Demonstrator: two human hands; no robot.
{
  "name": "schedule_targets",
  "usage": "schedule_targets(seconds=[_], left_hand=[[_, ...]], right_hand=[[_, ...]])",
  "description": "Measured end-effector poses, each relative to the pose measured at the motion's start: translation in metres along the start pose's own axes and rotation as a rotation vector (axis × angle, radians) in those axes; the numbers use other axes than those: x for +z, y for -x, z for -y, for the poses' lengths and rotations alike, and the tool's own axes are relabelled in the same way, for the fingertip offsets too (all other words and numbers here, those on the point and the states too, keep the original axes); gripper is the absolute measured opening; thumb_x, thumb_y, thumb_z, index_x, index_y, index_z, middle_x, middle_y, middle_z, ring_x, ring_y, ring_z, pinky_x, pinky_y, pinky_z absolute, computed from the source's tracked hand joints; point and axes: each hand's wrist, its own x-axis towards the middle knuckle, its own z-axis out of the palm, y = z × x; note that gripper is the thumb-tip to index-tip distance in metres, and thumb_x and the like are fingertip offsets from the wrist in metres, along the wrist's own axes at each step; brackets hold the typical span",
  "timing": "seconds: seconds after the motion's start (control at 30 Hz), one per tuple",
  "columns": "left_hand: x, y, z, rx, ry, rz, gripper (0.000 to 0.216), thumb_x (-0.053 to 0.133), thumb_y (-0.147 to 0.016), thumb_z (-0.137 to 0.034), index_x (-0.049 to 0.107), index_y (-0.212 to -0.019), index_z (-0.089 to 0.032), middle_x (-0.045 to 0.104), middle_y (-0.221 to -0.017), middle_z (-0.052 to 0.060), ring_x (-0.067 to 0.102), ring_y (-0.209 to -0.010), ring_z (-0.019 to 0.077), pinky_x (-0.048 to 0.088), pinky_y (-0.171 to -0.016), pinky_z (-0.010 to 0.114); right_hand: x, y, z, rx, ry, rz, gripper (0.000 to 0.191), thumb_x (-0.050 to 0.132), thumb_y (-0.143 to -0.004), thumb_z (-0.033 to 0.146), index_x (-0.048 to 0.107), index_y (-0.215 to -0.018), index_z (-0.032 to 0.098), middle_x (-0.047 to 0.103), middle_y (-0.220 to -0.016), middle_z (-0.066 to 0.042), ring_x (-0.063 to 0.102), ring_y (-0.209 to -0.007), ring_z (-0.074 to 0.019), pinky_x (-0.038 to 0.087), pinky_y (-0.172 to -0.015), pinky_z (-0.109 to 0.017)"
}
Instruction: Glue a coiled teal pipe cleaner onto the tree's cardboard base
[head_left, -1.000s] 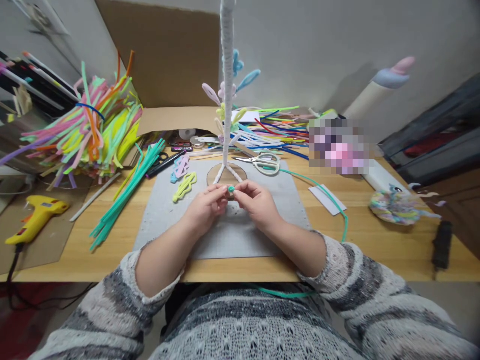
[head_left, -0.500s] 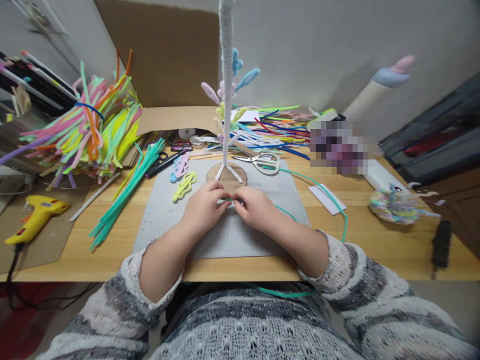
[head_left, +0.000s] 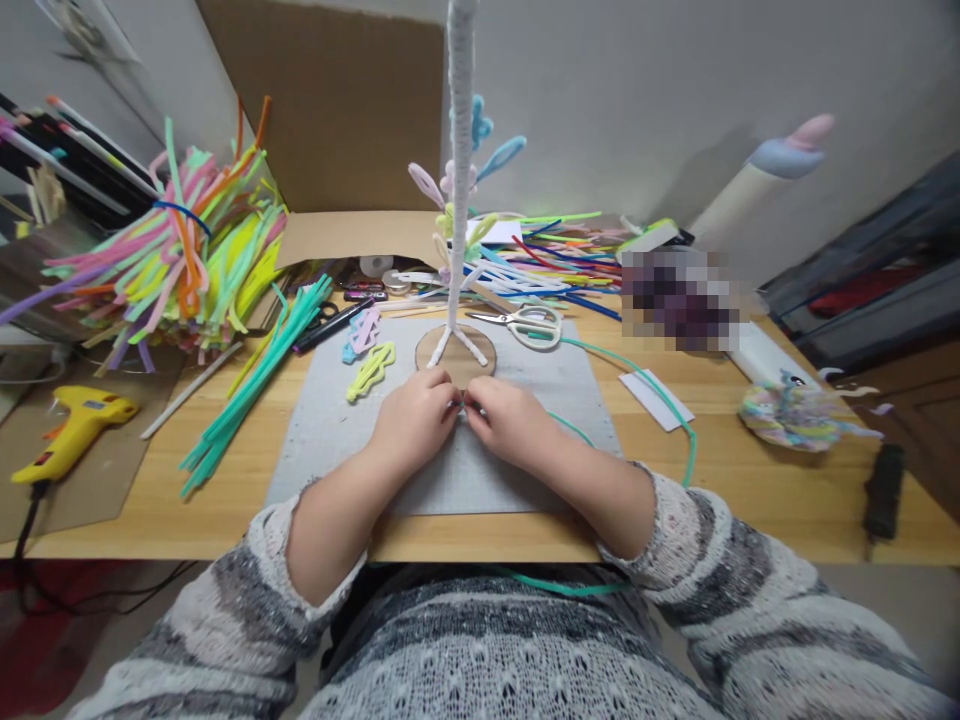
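Note:
My left hand (head_left: 418,418) and my right hand (head_left: 504,412) meet over the grey cutting mat (head_left: 330,450), fingertips pinched close together. Between them a bit of green pipe cleaner (head_left: 571,428) shows; its length trails out beneath my right forearm. Most of what lies in the fingers is hidden. Just beyond my hands stands a white wrapped stem (head_left: 459,180) with splayed feet on a round wooden base (head_left: 431,350). Pastel pipe-cleaner flowers and loops (head_left: 480,240) appear behind the stem. Bent yellow (head_left: 370,373) and pink (head_left: 366,330) pipe-cleaner pieces lie on the mat to the left.
Scissors (head_left: 536,327) lie behind the base. Green pipe cleaners (head_left: 259,385) and a yellow glue gun (head_left: 79,425) rest at left, near a large pipe-cleaner bundle (head_left: 187,250). Loose pipe cleaners (head_left: 555,260) cover the back. A white card (head_left: 656,400) and a black-handled tool (head_left: 883,490) are at right.
My fingertips have drawn closer together, and less of the green pipe cleaner shows between them. The whole view has shifted slightly; the objects on the table stay in place.

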Motion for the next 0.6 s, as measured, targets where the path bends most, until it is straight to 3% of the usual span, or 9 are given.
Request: schedule_targets(seconds=[0.1, 0.23, 0.43, 0.6], left_hand=[[0.001, -0.001, 0.001, -0.019, 0.022, 0.024, 0.016, 0.050, -0.087, -0.019, 0.065, -0.084, -0.018, 0.063, -0.095, 0.007, 0.060, -0.091, 0.0228, 0.046, -0.071, 0.033], [0.002, -0.003, 0.005, -0.090, 0.196, -0.038, 0.012, 0.050, -0.085, -0.017, 0.061, -0.081, -0.017, 0.061, -0.093, 0.007, 0.057, -0.089, 0.0217, 0.045, -0.076, 0.033], [0.001, -0.008, 0.004, -0.286, 0.755, -0.177, 0.009, 0.058, -0.078, -0.022, 0.058, -0.069, -0.018, 0.058, -0.072, 0.001, 0.053, -0.074, 0.0165, 0.041, -0.072, 0.029], [0.003, -0.009, 0.001, -0.538, 1.350, -0.146, 0.021, 0.073, -0.065, -0.032, 0.062, -0.071, -0.016, 0.053, -0.057, -0.005, 0.040, -0.049, 0.0077, 0.031, -0.051, 0.022]], right_hand=[[-0.001, 0.000, -0.003, -0.020, 0.000, -0.010, 0.009, 0.049, -0.088, 0.014, 0.058, -0.087, 0.016, 0.063, -0.085, -0.007, 0.055, -0.077, -0.0181, 0.037, -0.067, -0.028], [-0.006, -0.001, -0.008, -0.012, -0.097, -0.081, 0.012, 0.048, -0.091, 0.016, 0.060, -0.088, 0.017, 0.065, -0.086, -0.008, 0.057, -0.078, -0.0178, 0.039, -0.070, -0.028], [-0.011, 0.000, -0.007, 0.045, -0.293, -0.177, 0.010, 0.051, -0.087, 0.019, 0.058, -0.081, 0.018, 0.062, -0.072, -0.002, 0.054, -0.065, -0.0146, 0.038, -0.062, -0.026], [-0.005, 0.001, -0.004, 0.143, -0.599, -0.145, 0.009, 0.050, -0.087, 0.024, 0.055, -0.081, 0.020, 0.062, -0.065, 0.001, 0.055, -0.057, -0.0123, 0.040, -0.058, -0.025]])
